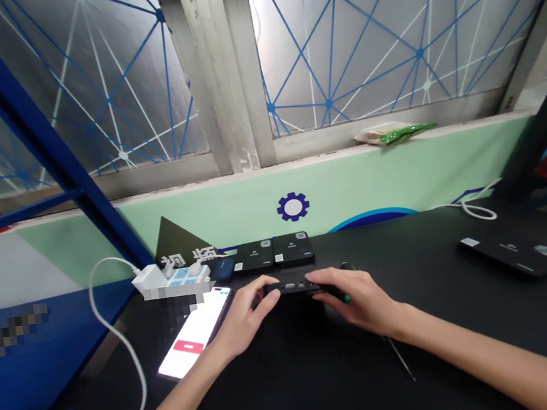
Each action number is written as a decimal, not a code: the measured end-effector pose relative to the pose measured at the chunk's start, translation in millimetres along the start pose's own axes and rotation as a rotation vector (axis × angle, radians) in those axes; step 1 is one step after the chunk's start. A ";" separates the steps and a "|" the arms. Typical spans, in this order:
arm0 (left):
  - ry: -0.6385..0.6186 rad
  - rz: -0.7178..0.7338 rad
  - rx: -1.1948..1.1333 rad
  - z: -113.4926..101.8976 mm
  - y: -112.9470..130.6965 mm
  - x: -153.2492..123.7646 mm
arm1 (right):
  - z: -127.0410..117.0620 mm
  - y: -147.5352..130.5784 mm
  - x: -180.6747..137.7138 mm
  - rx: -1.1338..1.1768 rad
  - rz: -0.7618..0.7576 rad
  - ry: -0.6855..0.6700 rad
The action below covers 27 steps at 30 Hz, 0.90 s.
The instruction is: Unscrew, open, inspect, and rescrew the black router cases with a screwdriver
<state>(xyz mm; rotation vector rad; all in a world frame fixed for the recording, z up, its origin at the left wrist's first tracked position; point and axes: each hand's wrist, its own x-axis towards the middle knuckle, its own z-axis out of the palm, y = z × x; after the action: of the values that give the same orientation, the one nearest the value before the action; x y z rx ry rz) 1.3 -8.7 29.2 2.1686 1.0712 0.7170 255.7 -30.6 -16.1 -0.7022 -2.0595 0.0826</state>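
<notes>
A slim black device (292,288) with ports along its near edge is held up level over the black table. My left hand (251,312) pinches its left end between thumb and fingers. My right hand (361,297) grips the right end the same way. Beside the right palm a dark rod with a green tip (347,298) pokes out; whether the hand holds it cannot be told. A thin metal shaft (399,358) shows below the right wrist, with its other end hidden under the hand. Left of my left hand lies a lit phone (197,336).
Two flat black boxes (293,248) stand at the back by the wall, next to a dark blue case (224,268). A white power strip (189,276) with a charger and white cable (136,364) is at left. Another black box (512,255) lies at right.
</notes>
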 end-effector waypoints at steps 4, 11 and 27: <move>-0.098 -0.002 -0.050 -1.9 -5.1 0.6 | -7.1 -4.8 3.7 0.048 -0.002 -0.055; -0.166 0.013 0.044 -1.4 -13.2 -0.7 | -16.3 -12.0 6.4 0.017 0.088 -0.204; -0.148 0.086 0.343 3.9 -19.2 -3.3 | -20.1 -4.8 10.6 0.037 0.101 -0.348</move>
<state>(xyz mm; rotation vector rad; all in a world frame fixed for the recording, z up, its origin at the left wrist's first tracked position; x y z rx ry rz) -7.3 -3.1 12.2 2.5269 1.0916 0.4226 265.3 -33.4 5.0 -0.8138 -2.3440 0.3186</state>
